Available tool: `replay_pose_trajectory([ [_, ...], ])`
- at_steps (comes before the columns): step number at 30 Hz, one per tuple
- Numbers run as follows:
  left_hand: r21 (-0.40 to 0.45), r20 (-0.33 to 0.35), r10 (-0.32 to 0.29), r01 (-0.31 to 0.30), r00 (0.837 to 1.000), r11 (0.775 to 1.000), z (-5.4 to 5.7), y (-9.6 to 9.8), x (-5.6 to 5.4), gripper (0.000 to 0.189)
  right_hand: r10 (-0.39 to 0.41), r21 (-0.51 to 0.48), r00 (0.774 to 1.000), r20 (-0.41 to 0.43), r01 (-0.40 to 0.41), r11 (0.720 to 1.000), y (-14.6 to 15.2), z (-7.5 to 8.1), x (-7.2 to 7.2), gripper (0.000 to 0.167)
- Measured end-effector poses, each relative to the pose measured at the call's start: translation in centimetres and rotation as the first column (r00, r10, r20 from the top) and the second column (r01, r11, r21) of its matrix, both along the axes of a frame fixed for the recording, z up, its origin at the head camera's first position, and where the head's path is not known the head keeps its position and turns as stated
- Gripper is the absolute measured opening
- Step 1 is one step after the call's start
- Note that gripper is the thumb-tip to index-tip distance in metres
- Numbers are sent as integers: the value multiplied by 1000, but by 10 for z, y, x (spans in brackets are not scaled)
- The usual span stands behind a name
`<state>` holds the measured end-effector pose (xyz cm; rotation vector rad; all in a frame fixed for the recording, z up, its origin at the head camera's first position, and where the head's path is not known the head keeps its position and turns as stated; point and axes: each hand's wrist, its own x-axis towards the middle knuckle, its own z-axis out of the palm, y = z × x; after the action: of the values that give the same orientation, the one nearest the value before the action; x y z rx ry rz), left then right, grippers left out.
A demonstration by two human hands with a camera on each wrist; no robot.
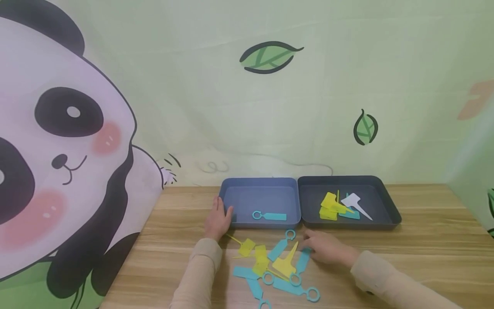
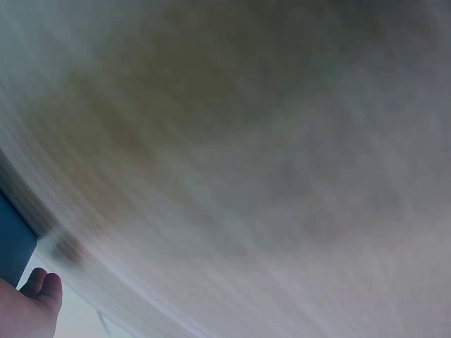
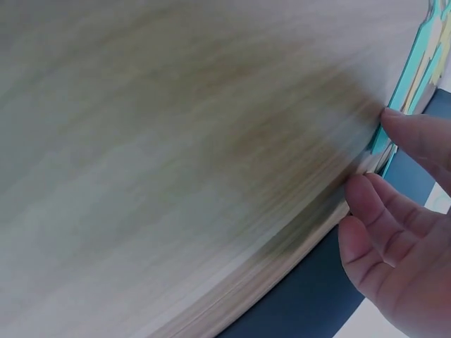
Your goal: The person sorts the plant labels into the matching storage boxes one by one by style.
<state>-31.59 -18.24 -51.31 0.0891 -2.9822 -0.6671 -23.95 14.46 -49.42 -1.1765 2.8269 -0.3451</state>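
Observation:
My left hand (image 1: 217,219) rests against the left side of the blue tray (image 1: 260,182), its fingers lying straight along the wall. One turquoise ring-ended plant label (image 1: 275,216) lies in that tray. On the table, the right hand (image 1: 328,247) pinches the far end of a turquoise plant label (image 1: 303,259), thumb against its edge in the right wrist view. Around it lie more turquoise ring labels (image 1: 278,250) and yellow T-shaped plant labels (image 1: 285,266), partly overlapping. Left wrist view: only a few fingertips (image 2: 44,287) show, near the blue tray corner.
A dark grey tray (image 1: 343,180) stands directly right of the blue one, holding yellow labels (image 1: 329,208), a white T-shaped label (image 1: 354,201) and a turquoise piece (image 1: 350,213). Behind the wooden table (image 1: 424,240) hangs a cloth backdrop (image 1: 193,86) with a panda print.

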Motion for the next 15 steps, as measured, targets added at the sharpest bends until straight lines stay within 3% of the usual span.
replay_pose_trajectory([
  [15, -10, 8, -2, 2, 1000, 1000, -1, -1, -1, 66, -16, -20, 1000, 11, 16, 1000, -1, -2, -2, 29],
])
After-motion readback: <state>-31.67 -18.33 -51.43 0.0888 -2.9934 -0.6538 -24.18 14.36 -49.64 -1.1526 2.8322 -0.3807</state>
